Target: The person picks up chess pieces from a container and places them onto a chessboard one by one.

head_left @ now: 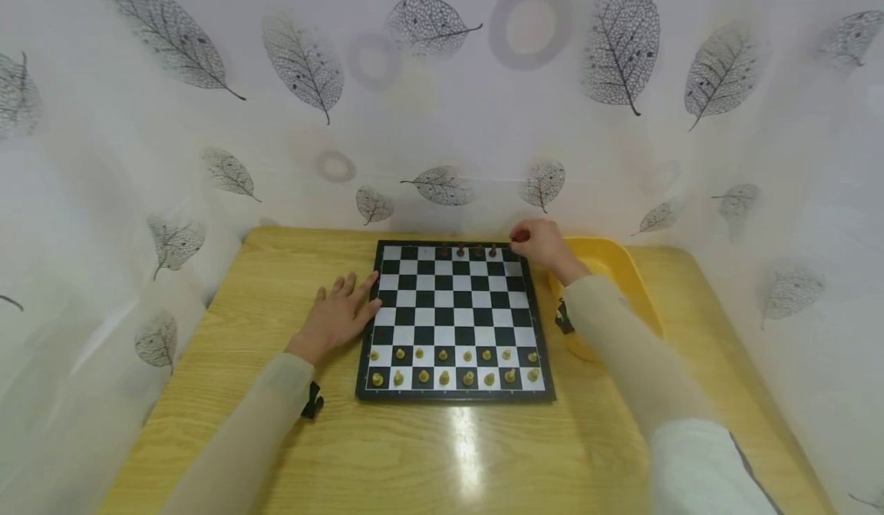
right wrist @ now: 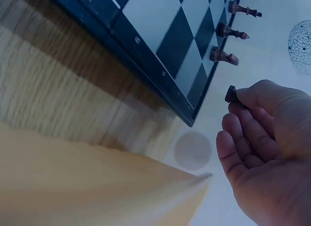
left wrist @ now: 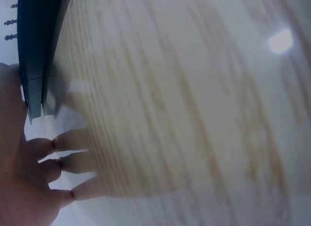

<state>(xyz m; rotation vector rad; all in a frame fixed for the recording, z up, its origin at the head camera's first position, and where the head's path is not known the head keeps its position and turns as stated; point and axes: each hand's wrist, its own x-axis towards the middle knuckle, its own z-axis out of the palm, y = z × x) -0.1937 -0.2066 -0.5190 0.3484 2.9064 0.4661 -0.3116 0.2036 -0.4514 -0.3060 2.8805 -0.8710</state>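
Note:
A magnetic-looking black and white chessboard (head_left: pixel 453 300) lies on the table. My right hand (head_left: pixel 542 245) is at its far right corner, pinching a dark brown chess piece (right wrist: pixel 231 94) between thumb and forefinger. The fingers cover much of that piece. Several brown pieces (right wrist: pixel 233 31) stand along the far row beside the hand. Two rows of yellow pieces (head_left: pixel 444 377) stand along the near side. With fingers spread, my left hand (head_left: pixel 337 317) lies at the board's left edge, index finger and thumb at the rim, holding nothing.
A yellow tray (head_left: pixel 649 319) sits to the right of the board, under the right forearm. The wooden table (head_left: pixel 414 453) meets a pale curtain (head_left: pixel 442 123) printed with leaves at its back and sides.

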